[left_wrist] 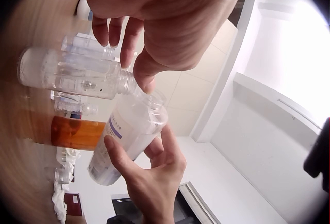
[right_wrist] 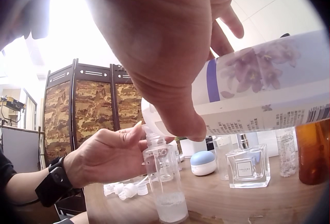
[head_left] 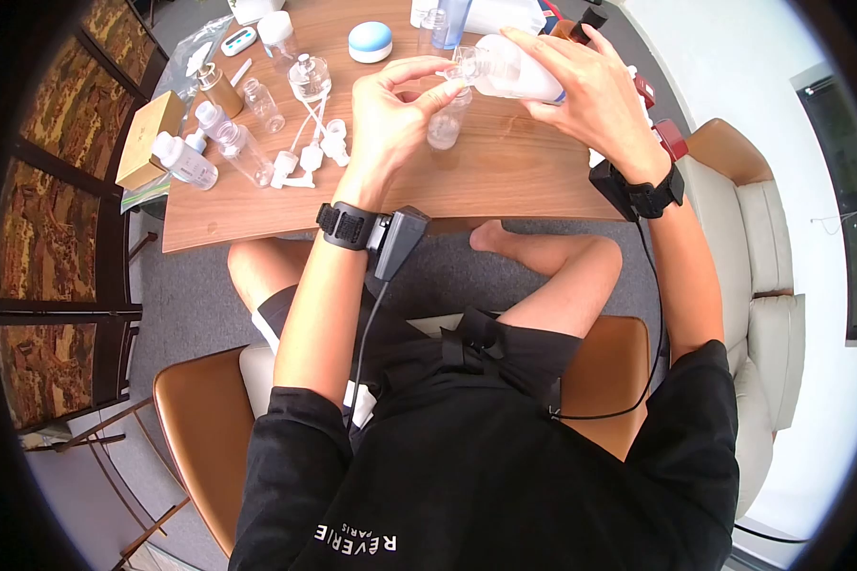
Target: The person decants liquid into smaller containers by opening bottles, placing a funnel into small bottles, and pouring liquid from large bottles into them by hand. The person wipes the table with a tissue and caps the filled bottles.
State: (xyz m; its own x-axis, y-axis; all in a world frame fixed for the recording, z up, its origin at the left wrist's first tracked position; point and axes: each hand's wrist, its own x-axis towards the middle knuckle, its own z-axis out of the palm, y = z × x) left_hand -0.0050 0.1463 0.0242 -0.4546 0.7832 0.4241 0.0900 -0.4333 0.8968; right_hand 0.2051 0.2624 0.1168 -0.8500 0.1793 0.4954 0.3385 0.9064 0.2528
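My right hand (head_left: 600, 95) grips a white plastic bottle (right_wrist: 263, 85) with a purple band and printed flowers. It is tilted almost flat, its clear mouth end at the neck of a clear bottle (right_wrist: 164, 175). That clear bottle stands upright on the table with whitish, bubbly liquid (right_wrist: 171, 206) at its bottom. The thumb and fingers of my left hand (head_left: 390, 114) pinch at the clear bottle's neck, right beside the mouth of the white bottle. In the left wrist view, the fingers of the right hand (left_wrist: 154, 183) wrap the white bottle from below.
On the wooden table (head_left: 524, 181) lie white pump heads (head_left: 310, 157) and several small bottles at left. A square perfume bottle (right_wrist: 248, 167), a blue-and-white round container (head_left: 370, 43) and an amber bottle (left_wrist: 77, 133) stand around. A cardboard box (head_left: 151, 140) sits at the left edge.
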